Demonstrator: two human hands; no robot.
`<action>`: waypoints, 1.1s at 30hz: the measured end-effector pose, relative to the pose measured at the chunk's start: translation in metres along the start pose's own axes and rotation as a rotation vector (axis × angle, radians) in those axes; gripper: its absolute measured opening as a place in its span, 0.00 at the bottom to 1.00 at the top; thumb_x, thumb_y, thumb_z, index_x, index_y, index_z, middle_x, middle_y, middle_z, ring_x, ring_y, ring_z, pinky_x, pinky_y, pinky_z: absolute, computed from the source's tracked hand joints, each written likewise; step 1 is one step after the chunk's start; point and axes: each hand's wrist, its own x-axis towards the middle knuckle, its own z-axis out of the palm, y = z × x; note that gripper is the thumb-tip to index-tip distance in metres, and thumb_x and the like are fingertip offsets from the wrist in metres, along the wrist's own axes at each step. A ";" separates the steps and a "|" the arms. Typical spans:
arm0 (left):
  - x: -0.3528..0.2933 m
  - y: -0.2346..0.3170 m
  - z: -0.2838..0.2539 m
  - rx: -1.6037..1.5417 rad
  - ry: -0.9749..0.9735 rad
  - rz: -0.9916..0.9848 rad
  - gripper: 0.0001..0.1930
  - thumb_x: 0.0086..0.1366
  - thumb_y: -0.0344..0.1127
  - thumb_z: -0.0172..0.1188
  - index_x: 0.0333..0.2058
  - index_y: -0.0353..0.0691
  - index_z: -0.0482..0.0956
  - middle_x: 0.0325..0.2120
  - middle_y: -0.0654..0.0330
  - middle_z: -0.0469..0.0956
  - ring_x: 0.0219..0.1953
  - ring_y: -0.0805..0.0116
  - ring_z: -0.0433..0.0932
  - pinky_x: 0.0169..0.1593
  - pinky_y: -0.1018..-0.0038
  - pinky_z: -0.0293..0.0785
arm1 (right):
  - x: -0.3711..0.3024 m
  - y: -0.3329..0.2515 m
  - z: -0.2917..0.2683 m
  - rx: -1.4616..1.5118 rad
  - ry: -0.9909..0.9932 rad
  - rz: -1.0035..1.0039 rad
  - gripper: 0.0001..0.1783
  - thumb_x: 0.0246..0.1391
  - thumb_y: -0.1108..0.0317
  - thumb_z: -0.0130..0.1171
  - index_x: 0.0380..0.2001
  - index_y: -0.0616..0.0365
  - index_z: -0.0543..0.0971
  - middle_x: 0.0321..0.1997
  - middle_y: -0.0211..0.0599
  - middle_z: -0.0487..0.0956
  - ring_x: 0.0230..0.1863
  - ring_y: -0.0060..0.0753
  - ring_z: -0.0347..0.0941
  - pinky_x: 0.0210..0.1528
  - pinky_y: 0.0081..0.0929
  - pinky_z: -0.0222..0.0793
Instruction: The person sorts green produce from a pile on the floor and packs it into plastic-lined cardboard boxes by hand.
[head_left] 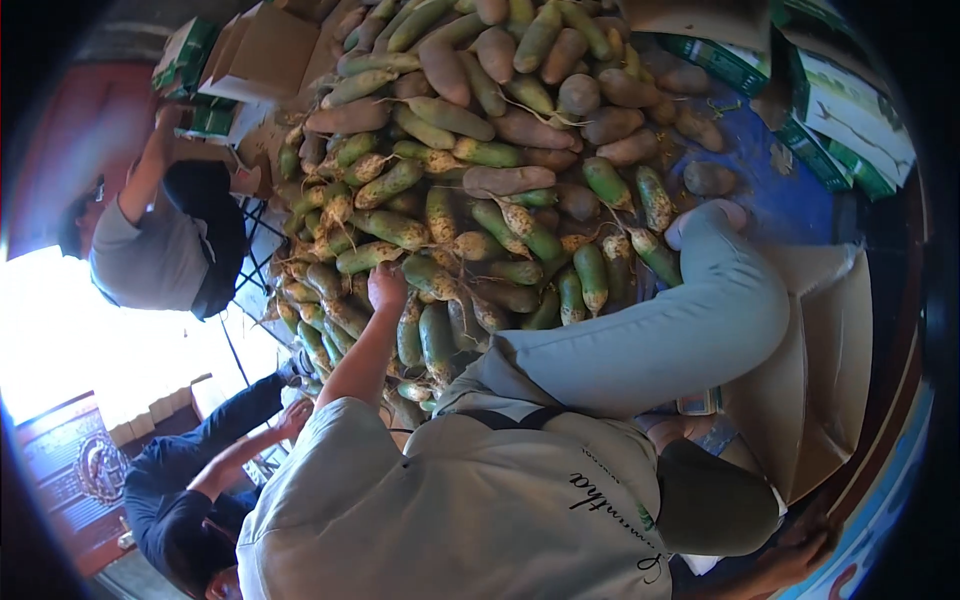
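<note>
A large heap of long green radishes (445, 215), many with brown, muddy skins and stringy roots, spreads over the floor. My left hand (388, 285) rests low among them at the heap's near side, fingers curled. A green radish (366, 257) lies against its fingertips; what sits inside the fingers is hidden. My bent right leg (640, 340) crosses the heap's near right edge. Under that leg my right hand is mostly hidden. Only a patch of shaded skin (670, 430) shows there, beside a small pale object (698, 402), and its fingers cannot be made out.
An open cardboard box (820, 370) stands right of my knee. Green and white cartons (850, 110) are stacked at the far right, another open carton (255, 55) at the far left. One co-worker (150, 255) sits at left, another (190, 490) crouches nearer. A shaded hand (805, 550) shows lower right.
</note>
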 end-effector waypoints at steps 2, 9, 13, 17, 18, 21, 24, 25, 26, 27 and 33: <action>0.007 -0.009 0.014 -0.046 -0.023 -0.059 0.18 0.55 0.46 0.53 0.36 0.36 0.74 0.38 0.45 0.73 0.42 0.48 0.71 0.46 0.60 0.67 | 0.000 0.005 0.018 -0.157 -0.150 -0.160 0.13 0.55 0.69 0.48 0.41 0.65 0.74 0.43 0.44 0.75 0.43 0.36 0.71 0.42 0.28 0.67; 0.069 -0.034 0.087 -0.481 -0.173 -0.217 0.24 0.55 0.42 0.54 0.49 0.36 0.69 0.45 0.46 0.71 0.47 0.51 0.70 0.51 0.67 0.64 | -0.018 -0.025 0.067 0.072 -0.347 -0.013 0.17 0.58 0.67 0.48 0.47 0.66 0.71 0.48 0.43 0.72 0.48 0.35 0.68 0.49 0.26 0.65; 0.042 0.001 0.024 -0.959 -0.432 -0.280 0.24 0.54 0.34 0.54 0.52 0.39 0.67 0.44 0.50 0.73 0.47 0.57 0.70 0.53 0.73 0.63 | -0.019 -0.029 0.073 0.039 -0.405 -0.128 0.15 0.59 0.69 0.46 0.47 0.67 0.70 0.48 0.44 0.71 0.46 0.34 0.69 0.45 0.25 0.67; 0.042 -0.021 0.017 -0.411 -0.398 -0.013 0.22 0.58 0.40 0.53 0.50 0.37 0.68 0.46 0.45 0.71 0.49 0.53 0.69 0.51 0.68 0.65 | -0.016 -0.031 0.083 0.048 -0.440 -0.250 0.14 0.59 0.71 0.46 0.46 0.68 0.69 0.47 0.45 0.71 0.44 0.33 0.70 0.40 0.24 0.69; 0.045 -0.024 0.024 0.041 -0.388 0.027 0.22 0.58 0.47 0.52 0.45 0.36 0.72 0.45 0.43 0.71 0.49 0.50 0.69 0.51 0.63 0.65 | -0.016 -0.031 0.085 0.053 -0.439 -0.252 0.14 0.59 0.71 0.46 0.46 0.68 0.69 0.47 0.45 0.71 0.44 0.33 0.70 0.40 0.24 0.69; 0.030 -0.012 0.040 -0.056 -0.215 0.056 0.24 0.58 0.52 0.50 0.40 0.35 0.74 0.44 0.45 0.71 0.49 0.50 0.69 0.51 0.61 0.65 | -0.017 -0.029 0.087 0.029 -0.472 -0.233 0.15 0.59 0.72 0.46 0.47 0.68 0.69 0.45 0.45 0.72 0.41 0.33 0.71 0.39 0.24 0.69; 0.004 0.030 0.013 0.353 -0.698 0.061 0.20 0.60 0.50 0.46 0.41 0.40 0.73 0.43 0.48 0.72 0.49 0.54 0.70 0.50 0.63 0.66 | -0.019 -0.022 0.082 0.009 -0.457 -0.179 0.15 0.58 0.72 0.47 0.47 0.68 0.69 0.42 0.45 0.73 0.38 0.32 0.71 0.37 0.23 0.68; -0.008 0.047 0.012 0.563 -0.871 0.198 0.18 0.61 0.47 0.45 0.41 0.42 0.73 0.42 0.49 0.73 0.49 0.56 0.71 0.48 0.63 0.67 | -0.019 -0.025 0.076 0.012 -0.459 -0.168 0.15 0.58 0.72 0.46 0.47 0.68 0.69 0.41 0.44 0.73 0.36 0.31 0.71 0.36 0.23 0.67; -0.011 0.039 0.020 0.563 -0.868 0.204 0.18 0.61 0.47 0.45 0.41 0.42 0.73 0.42 0.49 0.73 0.49 0.56 0.71 0.48 0.63 0.67 | -0.020 -0.026 0.075 0.030 -0.475 -0.153 0.14 0.59 0.73 0.46 0.47 0.68 0.69 0.39 0.43 0.73 0.34 0.31 0.71 0.35 0.22 0.66; -0.016 0.025 0.033 0.461 -0.594 0.454 0.16 0.60 0.44 0.45 0.41 0.43 0.73 0.40 0.52 0.74 0.47 0.57 0.72 0.46 0.62 0.69 | -0.022 -0.026 0.075 0.026 -0.475 -0.151 0.14 0.59 0.73 0.46 0.47 0.68 0.69 0.39 0.43 0.73 0.34 0.31 0.71 0.35 0.22 0.66; 0.001 0.034 0.067 0.557 -0.451 0.636 0.12 0.58 0.35 0.47 0.40 0.46 0.74 0.37 0.56 0.77 0.44 0.59 0.75 0.39 0.63 0.72 | -0.023 -0.032 0.075 -0.032 -0.486 -0.122 0.13 0.59 0.74 0.44 0.45 0.69 0.69 0.37 0.41 0.72 0.31 0.28 0.68 0.34 0.22 0.63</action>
